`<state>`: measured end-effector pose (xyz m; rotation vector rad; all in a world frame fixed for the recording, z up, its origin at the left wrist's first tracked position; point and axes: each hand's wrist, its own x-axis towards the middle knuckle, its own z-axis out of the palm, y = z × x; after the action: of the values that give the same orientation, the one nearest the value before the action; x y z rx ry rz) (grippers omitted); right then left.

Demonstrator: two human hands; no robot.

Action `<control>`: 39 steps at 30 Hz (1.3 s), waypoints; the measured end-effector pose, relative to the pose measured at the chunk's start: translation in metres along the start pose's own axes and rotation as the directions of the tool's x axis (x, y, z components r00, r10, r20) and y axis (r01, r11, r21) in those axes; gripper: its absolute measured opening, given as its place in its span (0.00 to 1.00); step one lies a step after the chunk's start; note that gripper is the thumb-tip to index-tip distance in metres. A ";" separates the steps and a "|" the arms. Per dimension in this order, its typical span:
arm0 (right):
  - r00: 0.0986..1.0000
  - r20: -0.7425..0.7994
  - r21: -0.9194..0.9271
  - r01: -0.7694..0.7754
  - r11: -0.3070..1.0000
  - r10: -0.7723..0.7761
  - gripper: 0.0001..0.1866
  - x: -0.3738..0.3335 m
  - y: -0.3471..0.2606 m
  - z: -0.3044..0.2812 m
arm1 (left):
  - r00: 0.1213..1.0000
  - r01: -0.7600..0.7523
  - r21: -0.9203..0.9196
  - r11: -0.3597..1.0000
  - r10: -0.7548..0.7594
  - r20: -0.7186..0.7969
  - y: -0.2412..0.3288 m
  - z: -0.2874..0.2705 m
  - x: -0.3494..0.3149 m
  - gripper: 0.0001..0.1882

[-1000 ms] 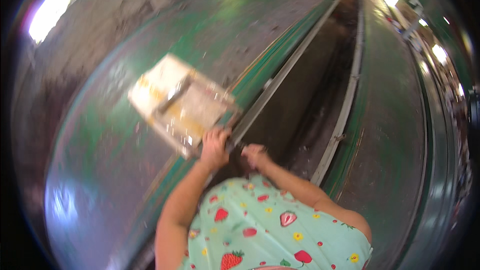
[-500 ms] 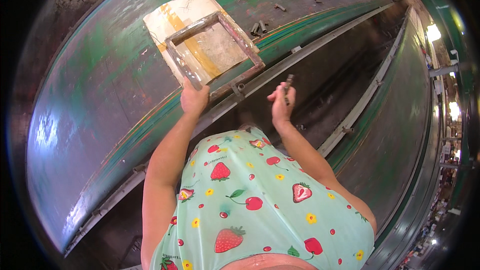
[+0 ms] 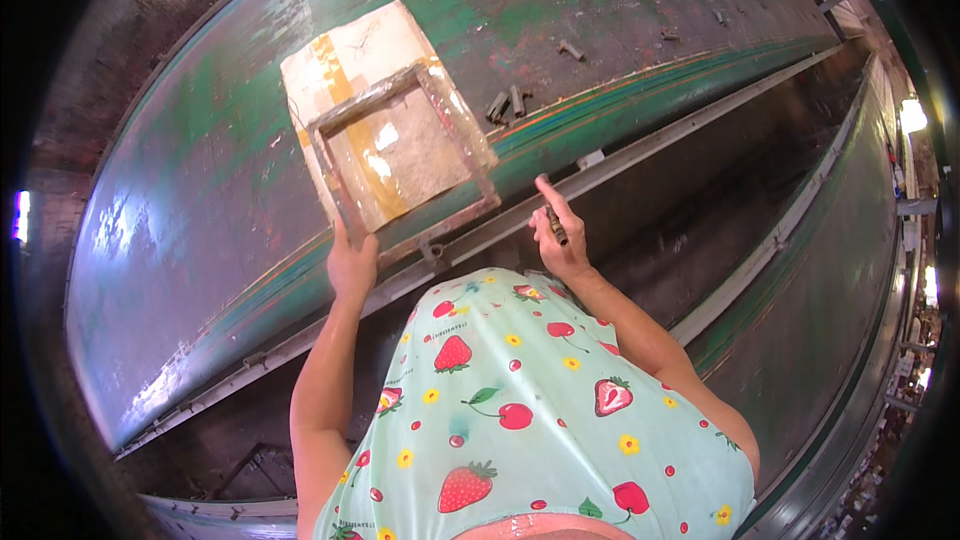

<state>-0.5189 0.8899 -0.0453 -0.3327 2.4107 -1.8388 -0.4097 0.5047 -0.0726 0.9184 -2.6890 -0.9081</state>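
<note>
A worn rectangular frame [image 3: 447, 120] with dark, chipped bars lies on a whitish board [image 3: 366, 48] striped with brown tape. The board rests on the long green-stained table, and the frame's near edge reaches over the table's rim. At the frame's near left corner, my left hand [image 3: 353, 265] grips the bar between thumb and fingers. My right hand [image 3: 563, 240], held over the gap to the right of the frame, is closed around a short dark metal rod [image 3: 556, 226]. Its index finger points outward, and part of the rod is hidden in the palm.
Two short dark cylinders [image 3: 507, 104] lie beside the board, and another small cylinder [image 3: 571, 49] sits farther off. A metal rail [image 3: 660, 152] with a small clamp-like fitting [image 3: 432, 252] runs along the table [image 3: 200, 210]. Across the dark gap stands a second long table [image 3: 800, 270].
The view has shifted, so the table things appear lower. My right index finger has stretched out, and the rod has tilted in the hand. My left hand keeps its hold on the frame.
</note>
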 end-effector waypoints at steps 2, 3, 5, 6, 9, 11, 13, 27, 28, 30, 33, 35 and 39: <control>0.970 0.007 -0.135 0.242 0.961 -0.243 0.25 0.035 0.003 -0.021 | 0.995 -0.015 -0.043 0.999 0.011 -0.098 -0.001 0.007 -0.004 0.46; 0.957 -0.001 -0.206 0.283 0.937 -0.290 0.25 0.051 0.003 -0.027 | 0.989 -0.046 -0.066 0.997 0.036 -0.144 -0.001 0.009 -0.006 0.45; 0.916 -0.009 -0.346 0.374 0.860 -0.402 0.25 0.086 -0.001 -0.034 | 0.985 0.002 -0.137 0.991 -0.026 -0.171 0.001 0.010 -0.009 0.42; 0.892 0.027 -0.407 0.422 0.811 -0.450 0.25 0.103 -0.004 -0.034 | 0.980 0.027 -0.170 0.985 -0.060 -0.189 0.003 0.010 -0.011 0.41; 0.836 0.209 -0.522 0.534 0.665 -0.507 0.25 0.143 -0.011 -0.028 | 0.985 0.062 -0.173 0.983 -0.088 -0.151 0.007 0.007 -0.011 0.40; 0.778 0.303 -0.560 0.612 0.558 -0.550 0.20 0.170 -0.009 -0.014 | 0.977 0.013 -0.235 0.972 -0.063 -0.206 0.009 0.009 -0.012 0.39; 0.688 0.363 -0.595 0.690 0.412 -0.628 0.18 0.195 -0.002 0.007 | 0.975 0.002 -0.209 0.978 -0.049 -0.217 0.009 0.010 -0.012 0.39; 0.532 0.651 -0.478 0.842 0.251 -0.542 0.17 0.262 0.041 0.026 | 0.992 0.121 -0.414 0.902 -0.101 0.071 0.020 -0.013 0.012 0.39; 0.535 0.648 -0.493 0.837 0.237 -0.542 0.17 0.270 0.044 0.024 | 0.991 0.132 -0.362 0.923 -0.110 0.081 0.019 -0.020 0.018 0.39; 0.579 0.655 -0.544 0.807 0.228 -0.486 0.19 0.287 0.051 0.014 | 0.982 0.178 -0.375 0.910 -0.138 0.132 0.019 -0.039 0.028 0.41; 0.715 0.521 -0.692 0.673 0.260 -0.466 0.21 0.318 0.065 -0.013 | 0.969 0.222 -0.490 0.843 -0.138 0.203 0.027 -0.064 0.047 0.41; 0.796 0.438 -0.785 0.565 0.254 -0.419 0.24 0.343 0.077 -0.037 | 0.972 0.196 -0.489 0.850 -0.103 0.211 0.040 -0.068 0.052 0.41; 0.914 0.281 -0.893 0.361 0.270 -0.292 0.24 0.385 0.105 -0.108 | 0.989 0.140 -0.416 0.898 -0.103 0.110 0.084 -0.034 0.044 0.41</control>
<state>-0.9271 0.9306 -0.0947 -1.0006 3.2386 -0.1259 -0.4760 0.5139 0.0025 0.9673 -2.3638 -1.5140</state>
